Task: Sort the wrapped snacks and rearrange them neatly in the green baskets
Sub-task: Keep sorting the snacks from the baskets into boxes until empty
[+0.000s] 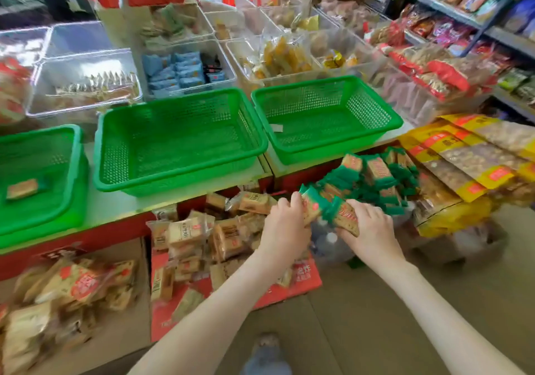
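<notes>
Green-wrapped snack packs (pixel 376 178), green film ends with tan printed faces, sit in a loose heap below the counter edge, right of centre. Both my hands are in that heap. My left hand (pixel 285 224) has fingers curled over one pack (pixel 311 205), thumb on top, pinching it. My right hand (pixel 369 230) is clamped on a second pack (pixel 346 217), which lies tilted across my fingers. The two packs touch each other between my hands.

Three green perforated plastic baskets on the white counter above. Left basket (pixel 72 172) holds one tan wrapped snack (pixel 22 188), lying flat. Middle basket (pixel 254 131) holds no snacks. Right basket (pixel 388 114) has a small white scrap (pixel 276 128) on its floor, nothing else I can make out.

Pile of tan clear-wrapped snacks (pixel 202 235) sits in a red cardboard box (pixel 301 285) just left of my left hand. Yellow-edged long bags (pixel 469 154) are stacked to the right of the green heap. Clear plastic bins (pixel 86 85) with other snacks stand behind the baskets.
</notes>
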{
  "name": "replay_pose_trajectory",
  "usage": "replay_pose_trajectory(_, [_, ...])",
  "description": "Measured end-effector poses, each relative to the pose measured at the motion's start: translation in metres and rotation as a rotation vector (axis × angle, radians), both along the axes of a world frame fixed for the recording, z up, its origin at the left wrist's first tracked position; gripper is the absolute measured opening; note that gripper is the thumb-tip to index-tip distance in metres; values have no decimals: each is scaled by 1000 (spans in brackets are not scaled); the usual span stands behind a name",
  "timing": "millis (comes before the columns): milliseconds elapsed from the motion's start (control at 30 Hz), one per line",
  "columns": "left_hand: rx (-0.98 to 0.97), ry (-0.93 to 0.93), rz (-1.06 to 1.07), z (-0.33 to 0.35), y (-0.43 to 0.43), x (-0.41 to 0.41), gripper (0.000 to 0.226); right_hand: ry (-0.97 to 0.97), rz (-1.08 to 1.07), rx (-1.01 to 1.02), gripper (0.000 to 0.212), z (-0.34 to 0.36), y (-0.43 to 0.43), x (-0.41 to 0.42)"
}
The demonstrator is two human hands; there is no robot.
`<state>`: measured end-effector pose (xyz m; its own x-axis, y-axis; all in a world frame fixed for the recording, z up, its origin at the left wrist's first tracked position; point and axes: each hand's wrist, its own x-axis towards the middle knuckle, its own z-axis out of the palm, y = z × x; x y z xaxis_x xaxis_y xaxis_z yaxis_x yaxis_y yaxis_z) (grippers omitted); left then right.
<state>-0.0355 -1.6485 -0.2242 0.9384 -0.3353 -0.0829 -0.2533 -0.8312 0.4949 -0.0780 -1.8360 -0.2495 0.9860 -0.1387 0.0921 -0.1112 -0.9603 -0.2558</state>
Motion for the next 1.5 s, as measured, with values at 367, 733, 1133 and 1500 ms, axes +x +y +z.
replay_pose_trajectory(367, [162, 331, 20, -100, -135, 40, 50, 451, -94, 122, 62, -111, -140, 22])
replay_pose_trajectory(733, [148, -78, -58, -45, -155, 55, 71, -137, 229, 228, 60, -66, -197, 66])
replay_pose_trajectory(1133, [115, -100, 254, -50, -216, 120, 59, 164, 229, 160, 67, -68, -231, 173])
replay_pose_trajectory(1500, [315, -94, 340, -98, -252, 141, 73, 101, 170, 461, 61, -75, -246, 184])
